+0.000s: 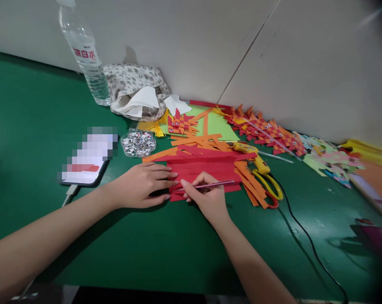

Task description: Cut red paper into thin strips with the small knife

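My left hand (144,183) lies flat with fingers stretched out, pressing on the left end of a stack of red paper strips (206,166) on the green table (165,249). My right hand (206,196) is closed in a pinch on a thin pink stick-like tool (209,184), whose tip lies on the red paper near my left fingertips. Orange paper strips (193,141) lie just behind and to the right of the red ones.
A phone (88,162) on a cable lies at the left, beside a clear tray of googly eyes (138,143). A water bottle (83,50) and patterned pouch (135,90) stand behind. Yellow scissors (268,179), a glue gun (249,150) with black cord, and woven paper fish (266,131) lie right.
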The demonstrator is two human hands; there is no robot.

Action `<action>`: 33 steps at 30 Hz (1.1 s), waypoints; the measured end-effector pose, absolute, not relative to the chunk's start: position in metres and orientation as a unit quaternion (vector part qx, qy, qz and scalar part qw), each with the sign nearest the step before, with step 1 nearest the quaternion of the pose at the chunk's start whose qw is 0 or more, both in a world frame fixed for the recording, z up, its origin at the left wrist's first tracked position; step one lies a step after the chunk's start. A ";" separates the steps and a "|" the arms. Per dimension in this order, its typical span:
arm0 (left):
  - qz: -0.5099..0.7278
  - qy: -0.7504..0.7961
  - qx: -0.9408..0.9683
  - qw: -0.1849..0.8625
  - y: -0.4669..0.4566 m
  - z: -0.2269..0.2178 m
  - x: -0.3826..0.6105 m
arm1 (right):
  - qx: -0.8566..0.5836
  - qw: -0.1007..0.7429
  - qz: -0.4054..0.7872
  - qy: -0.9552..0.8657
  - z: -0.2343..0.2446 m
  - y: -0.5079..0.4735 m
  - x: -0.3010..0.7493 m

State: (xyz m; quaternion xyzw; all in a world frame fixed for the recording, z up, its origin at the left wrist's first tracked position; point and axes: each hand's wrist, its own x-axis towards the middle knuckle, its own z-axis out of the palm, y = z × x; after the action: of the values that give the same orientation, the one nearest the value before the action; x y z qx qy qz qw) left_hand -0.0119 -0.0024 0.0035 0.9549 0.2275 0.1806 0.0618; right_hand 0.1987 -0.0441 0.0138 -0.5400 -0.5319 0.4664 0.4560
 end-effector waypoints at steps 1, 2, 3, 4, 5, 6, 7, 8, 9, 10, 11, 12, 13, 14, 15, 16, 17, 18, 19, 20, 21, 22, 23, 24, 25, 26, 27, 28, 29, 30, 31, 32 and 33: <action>0.182 0.232 0.954 0.059 -0.003 0.003 -0.011 | -0.539 0.456 0.466 -0.533 0.014 -0.044 0.199; 0.183 0.236 0.953 0.056 -0.003 0.003 -0.011 | -0.539 0.456 0.466 -0.533 0.013 -0.044 0.199; 0.185 0.242 0.951 0.053 -0.004 0.003 -0.010 | -0.539 0.456 0.466 -0.532 0.013 -0.044 0.199; 0.188 0.247 0.949 0.050 -0.004 0.003 -0.009 | -0.539 0.457 0.468 -0.530 0.012 -0.044 0.199; 0.189 0.251 0.948 0.049 -0.004 0.002 -0.009 | -0.539 0.458 0.470 -0.528 0.011 -0.044 0.199; 0.191 0.253 0.947 0.048 -0.004 0.002 -0.008 | -0.539 0.459 0.471 -0.526 0.010 -0.044 0.199; 0.194 0.254 0.946 0.047 -0.005 0.001 -0.008 | -0.538 0.459 0.472 -0.525 0.010 -0.044 0.199; 0.197 0.255 0.945 0.047 -0.005 0.001 -0.007 | -0.538 0.459 0.472 -0.526 0.009 -0.044 0.200; 0.200 0.256 0.945 0.047 -0.005 0.001 -0.007 | -0.538 0.458 0.471 -0.528 0.009 -0.044 0.200; 0.202 0.256 0.944 0.046 -0.005 0.000 -0.007 | -0.539 0.457 0.469 -0.530 0.009 -0.044 0.200; 0.205 0.257 0.943 0.046 -0.006 0.000 -0.006 | -0.540 0.455 0.466 -0.533 0.010 -0.044 0.200; 0.208 0.258 0.942 0.045 -0.006 0.000 -0.006 | -0.542 0.453 0.464 -0.535 0.010 -0.044 0.200; 0.211 0.258 0.942 0.044 -0.006 0.000 -0.006 | -0.543 0.452 0.461 -0.536 0.010 -0.044 0.200; 0.213 0.259 0.941 0.044 -0.006 0.000 -0.006 | -0.545 0.451 0.459 -0.537 0.010 -0.045 0.200; 0.214 0.260 0.941 0.045 -0.007 0.001 -0.006 | -0.546 0.451 0.456 -0.538 0.010 -0.045 0.200; 0.214 0.260 0.940 0.046 -0.007 0.001 -0.006 | -0.548 0.452 0.453 -0.538 0.010 -0.045 0.201; 0.215 0.260 0.940 0.048 -0.007 0.001 -0.006 | -0.551 0.453 0.449 -0.538 0.010 -0.045 0.201; 0.215 0.261 0.940 0.050 -0.007 0.002 -0.006 | -0.554 0.455 0.444 -0.538 0.009 -0.045 0.202; 0.215 0.262 0.939 0.052 -0.007 0.002 -0.006 | -0.558 0.456 0.438 -0.538 0.009 -0.045 0.202; 0.215 0.263 0.939 0.054 -0.007 0.002 -0.006 | -0.561 0.457 0.430 -0.540 0.008 -0.045 0.203; 0.217 0.264 0.938 0.056 -0.007 0.002 -0.006 | -0.564 0.458 0.422 -0.542 0.008 -0.045 0.204; 0.218 0.266 0.937 0.057 -0.007 0.002 -0.006 | -0.567 0.459 0.414 -0.545 0.007 -0.045 0.204; 0.220 0.267 0.936 0.057 -0.007 0.002 -0.006 | -0.569 0.460 0.405 -0.548 0.007 -0.045 0.205; 0.221 0.268 0.936 0.056 -0.007 0.002 -0.005 | -0.572 0.461 0.397 -0.550 0.007 -0.045 0.205; 0.222 0.268 0.936 0.055 -0.007 0.002 -0.005 | -0.576 0.461 0.389 -0.552 0.007 -0.045 0.206; 0.222 0.269 0.936 0.054 -0.008 0.002 -0.005 | -0.581 0.461 0.380 -0.553 0.007 -0.044 0.206; 0.221 0.269 0.936 0.053 -0.008 0.003 -0.005 | -0.585 0.461 0.372 -0.554 0.007 -0.044 0.207; 0.221 0.268 0.936 0.052 -0.008 0.003 -0.005 | -0.589 0.460 0.365 -0.555 0.007 -0.044 0.207; 0.221 0.268 0.937 0.051 -0.008 0.003 -0.004 | -0.592 0.460 0.358 -0.556 0.007 -0.044 0.207; 0.220 0.267 0.937 0.051 -0.008 0.004 -0.004 | -0.595 0.460 0.351 -0.558 0.008 -0.044 0.208; 0.220 0.267 0.937 0.050 -0.009 0.004 -0.004 | -0.598 0.460 0.343 -0.559 0.008 -0.044 0.208; 0.220 0.268 0.937 0.050 -0.009 0.004 -0.004 | -0.601 0.460 0.335 -0.562 0.008 -0.044 0.209; 0.220 0.268 0.936 0.050 -0.009 0.004 -0.004 | -0.603 0.462 0.326 -0.563 0.007 -0.044 0.210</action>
State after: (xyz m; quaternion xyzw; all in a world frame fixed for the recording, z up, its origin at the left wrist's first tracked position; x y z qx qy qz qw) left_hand -0.0040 -0.0086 0.0044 0.9365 0.2684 0.2201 0.0503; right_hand 0.2098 -0.0438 0.0074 -0.6033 -0.5629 0.3258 0.4616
